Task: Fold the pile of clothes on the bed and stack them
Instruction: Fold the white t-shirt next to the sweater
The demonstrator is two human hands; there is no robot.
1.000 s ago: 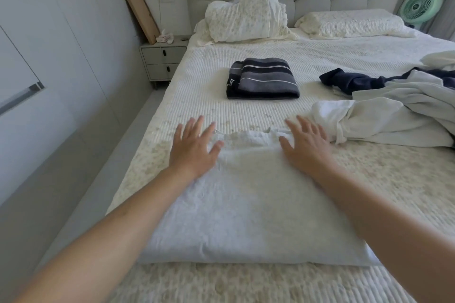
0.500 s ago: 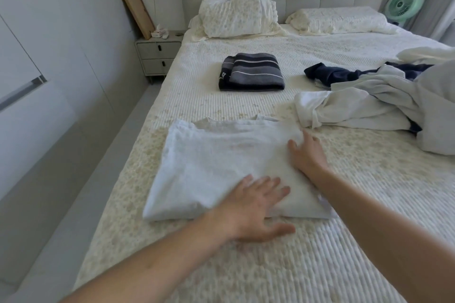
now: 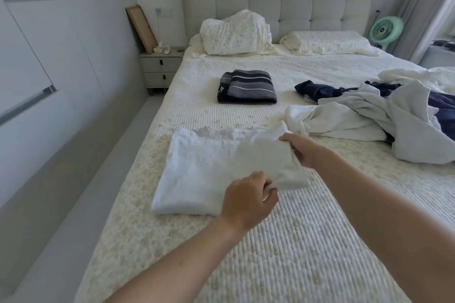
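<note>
A half-folded white shirt lies on the cream bedspread near the bed's left side. My left hand grips its near right corner. My right hand pinches the far right edge, and that right side is lifted off the bed. Farther up the bed sits a folded dark striped garment. To the right lies a loose pile of white and navy clothes.
Two pillows lean against the grey tufted headboard. A nightstand stands left of the bed beside white wardrobe doors. A green fan stands at the back right.
Both hands went from pressing flat on the white shirt to gripping its right edge, which has risen off the bed. The left hand shifted to the near right corner.
</note>
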